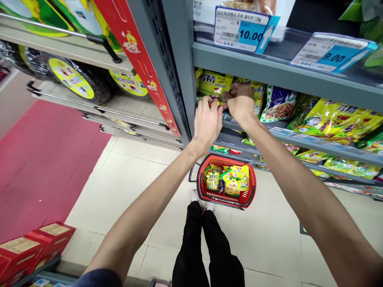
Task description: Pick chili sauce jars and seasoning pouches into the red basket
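Observation:
Both my hands reach into a shelf compartment of yellow seasoning packets. My left hand point(208, 120) is closed at the lower edge of a yellow packet point(214, 83) at the compartment's left end, its fingers bent over the bottom of the packet. Just to the right, my right hand point(240, 101) has its fingers curled inward at the packet's right side, partly hiding another yellow packet point(259, 97). A blue and white packet point(279, 104) stands further right. Below my hands, a red basket point(253, 187) on the floor holds several small yellow and green packets point(232, 186).
A grey upright post point(179, 59) stands left of my hands, and a shelf edge with price tags point(243, 30) runs above them. More yellow packets point(338, 119) lie to the right. Red boxes point(50, 239) sit at the lower left. My legs are behind the basket.

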{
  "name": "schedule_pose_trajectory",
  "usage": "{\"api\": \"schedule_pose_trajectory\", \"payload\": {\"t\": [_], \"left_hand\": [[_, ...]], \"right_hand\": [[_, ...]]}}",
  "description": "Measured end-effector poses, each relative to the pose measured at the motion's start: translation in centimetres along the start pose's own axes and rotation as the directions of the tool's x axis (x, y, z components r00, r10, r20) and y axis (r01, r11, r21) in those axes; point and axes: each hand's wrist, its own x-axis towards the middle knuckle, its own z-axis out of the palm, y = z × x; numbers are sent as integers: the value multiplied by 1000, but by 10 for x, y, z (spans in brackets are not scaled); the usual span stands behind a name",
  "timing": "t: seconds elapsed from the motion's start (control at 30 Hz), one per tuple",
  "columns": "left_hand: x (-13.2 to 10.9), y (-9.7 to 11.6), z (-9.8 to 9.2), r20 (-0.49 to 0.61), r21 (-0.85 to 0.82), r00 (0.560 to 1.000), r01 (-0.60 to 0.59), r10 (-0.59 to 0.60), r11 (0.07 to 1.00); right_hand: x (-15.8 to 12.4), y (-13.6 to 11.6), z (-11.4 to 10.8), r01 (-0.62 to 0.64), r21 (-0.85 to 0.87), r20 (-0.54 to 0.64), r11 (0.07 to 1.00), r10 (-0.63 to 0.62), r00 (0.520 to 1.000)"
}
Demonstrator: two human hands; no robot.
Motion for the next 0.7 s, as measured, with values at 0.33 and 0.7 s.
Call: {"api": "schedule_pose_trajectory", "payload": {"t": [0.33,0.7], "left_hand": [[-33,-5,-39,-93,-26,992,-91,88,996],[13,-43,-58,160,138,985,-92,69,986]], "right_hand": [[-52,-8,-35,233,-227,39,946,-230,972],[-73,5,-41,345,-305,169,888,-306,937]]}}
